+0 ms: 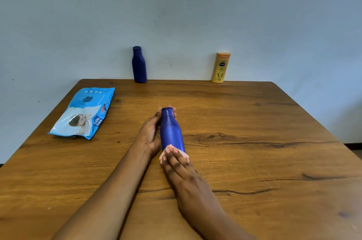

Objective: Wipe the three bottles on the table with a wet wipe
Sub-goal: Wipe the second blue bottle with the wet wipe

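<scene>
So we count three bottles in all. Two stand upright at the far edge of the wooden worktop (pixel 254 122): a dark blue bottle (pixel 139 65) left of the middle and a yellow lotion bottle (pixel 221 68) toward the far right corner, well apart. The third, a blue bottle (pixel 171 132), is mid-worktop, cap pointing away from us. Our left hand (pixel 150 134) has its fingers clamped around its neck and cap, while our right hand (pixel 181 163) presses one wet wipe (pixel 169 150) against its base, fingers together and flat. One blue wet wipes pack (pixel 86 112) lies near the left edge.
</scene>
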A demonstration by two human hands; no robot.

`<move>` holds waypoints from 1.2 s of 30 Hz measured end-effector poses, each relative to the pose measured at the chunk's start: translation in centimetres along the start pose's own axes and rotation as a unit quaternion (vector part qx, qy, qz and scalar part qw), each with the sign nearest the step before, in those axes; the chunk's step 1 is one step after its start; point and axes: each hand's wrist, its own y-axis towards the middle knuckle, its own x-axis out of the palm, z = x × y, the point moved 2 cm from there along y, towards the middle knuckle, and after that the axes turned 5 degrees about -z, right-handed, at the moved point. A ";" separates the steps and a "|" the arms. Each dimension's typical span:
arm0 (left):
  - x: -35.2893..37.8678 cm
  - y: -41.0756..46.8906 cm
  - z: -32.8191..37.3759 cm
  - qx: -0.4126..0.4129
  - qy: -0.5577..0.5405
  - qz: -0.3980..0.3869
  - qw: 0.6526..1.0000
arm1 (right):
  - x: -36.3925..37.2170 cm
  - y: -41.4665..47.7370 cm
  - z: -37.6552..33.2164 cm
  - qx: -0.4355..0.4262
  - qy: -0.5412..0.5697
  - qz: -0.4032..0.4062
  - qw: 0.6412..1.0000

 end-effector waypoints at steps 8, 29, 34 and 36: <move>0.6 -0.6 0.3 0.021 0.100 0.012 0.995 | -0.7 0.1 -0.1 0.003 -0.049 0.000 0.999; 1.5 -2.0 -0.9 -0.026 -0.079 -0.048 0.995 | -7.3 8.1 1.3 0.130 0.137 0.024 0.982; 1.4 -1.7 -0.8 -0.017 -0.073 -0.050 0.996 | -5.8 8.0 0.4 0.110 0.086 0.006 0.990; 1.4 -1.7 -0.8 -0.016 -0.045 -0.043 0.998 | -5.7 7.2 0.2 0.108 0.063 -0.003 0.992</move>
